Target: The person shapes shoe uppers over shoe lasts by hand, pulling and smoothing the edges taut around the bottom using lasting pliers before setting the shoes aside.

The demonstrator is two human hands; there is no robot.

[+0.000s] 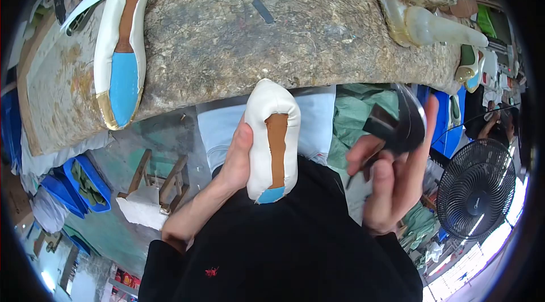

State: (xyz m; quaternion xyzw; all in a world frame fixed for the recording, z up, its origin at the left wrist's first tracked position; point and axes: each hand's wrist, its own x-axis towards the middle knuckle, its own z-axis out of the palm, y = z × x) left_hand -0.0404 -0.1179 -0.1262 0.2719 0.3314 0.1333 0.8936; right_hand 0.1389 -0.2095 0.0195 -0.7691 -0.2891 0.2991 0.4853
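Observation:
My left hand [237, 157] is closed around the side of a white shoe upper [256, 151] on a last, held sole side up. Down its middle runs a brown insole strip [277, 143], with a blue patch [271, 194] at the end nearest me. The white edges are folded inward over the insole. To the right, my right hand [392, 182] grips dark metal lasting pincers [397, 123], with a squarish block and a shiny curved jaw. Motion blurs this tool and part of the hand. The pincers are apart from the shoe.
Another white shoe [119, 46] lies sole up on the worn workbench [244, 35]. A small dark strip [263, 11] and a glue-coated container [420, 23] are also there. A black fan [477, 191] stands right; blue bins [85, 185] and a wooden stool [153, 188] are left.

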